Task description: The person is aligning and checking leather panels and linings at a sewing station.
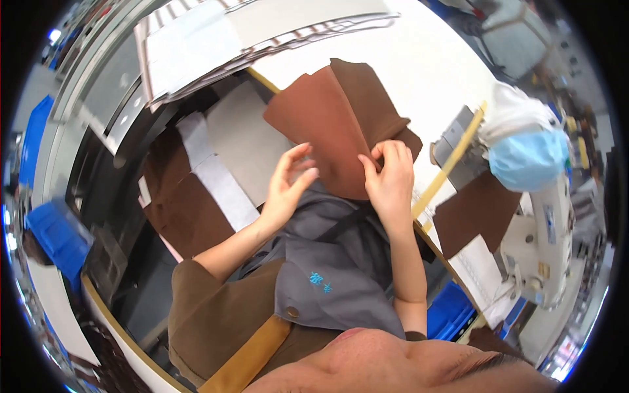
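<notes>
A reddish-brown leather-like panel (321,128) lies across my lap and the table edge. Along its right side runs a darker brown panel (367,98); whether the two are joined or only overlap, I cannot tell. My right hand (391,173) pinches the edge where the two colours meet, thumb against fingers. Just off the reddish panel's lower left side, my left hand (291,183) is raised with its fingers curved and apart, holding nothing. Beneath the panel spreads my grey apron (334,255).
Striped sheets (262,39) are stacked on the white table (419,59). Brown pieces (187,203) and a grey sheet (242,131) lie to the left. On the right, a white sewing machine (540,249) stands with a blue mask (529,159) on it, beside a brown piece (478,213).
</notes>
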Tool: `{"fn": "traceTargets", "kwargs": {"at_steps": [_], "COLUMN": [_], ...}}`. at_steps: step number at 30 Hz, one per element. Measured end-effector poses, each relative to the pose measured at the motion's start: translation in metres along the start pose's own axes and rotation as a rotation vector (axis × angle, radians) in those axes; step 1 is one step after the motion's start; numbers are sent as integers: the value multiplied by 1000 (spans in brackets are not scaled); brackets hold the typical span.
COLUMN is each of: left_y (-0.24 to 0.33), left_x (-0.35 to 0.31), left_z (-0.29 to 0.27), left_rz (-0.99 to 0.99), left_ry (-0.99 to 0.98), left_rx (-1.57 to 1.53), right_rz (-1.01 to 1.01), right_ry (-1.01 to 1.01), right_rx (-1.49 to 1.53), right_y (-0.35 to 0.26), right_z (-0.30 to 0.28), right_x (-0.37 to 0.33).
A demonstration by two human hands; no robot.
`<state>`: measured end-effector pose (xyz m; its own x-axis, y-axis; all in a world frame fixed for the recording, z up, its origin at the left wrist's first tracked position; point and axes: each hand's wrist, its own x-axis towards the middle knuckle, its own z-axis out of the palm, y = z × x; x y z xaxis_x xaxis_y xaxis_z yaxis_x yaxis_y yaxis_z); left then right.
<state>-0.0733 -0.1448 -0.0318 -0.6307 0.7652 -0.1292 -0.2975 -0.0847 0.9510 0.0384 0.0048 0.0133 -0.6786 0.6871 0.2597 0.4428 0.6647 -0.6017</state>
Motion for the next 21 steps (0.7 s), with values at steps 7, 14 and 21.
{"fn": "traceTargets", "kwargs": {"at_steps": [7,14,21], "left_y": [-22,-52,-144], "left_x": [-2,-64,-90], "left_z": [-16,-196,-279], "left_rz": [-140,113,-264], "left_ry": [144,625,1042], "left_rx": [-315,78,753], "right_rz": [-426,-388,-291], "right_ry": [-312,-377,-163], "right_rx": [-37,72,67], "right_y": [-48,-24,-9], "right_z": [27,13,-37], "right_x": [-60,-53,-50]}}
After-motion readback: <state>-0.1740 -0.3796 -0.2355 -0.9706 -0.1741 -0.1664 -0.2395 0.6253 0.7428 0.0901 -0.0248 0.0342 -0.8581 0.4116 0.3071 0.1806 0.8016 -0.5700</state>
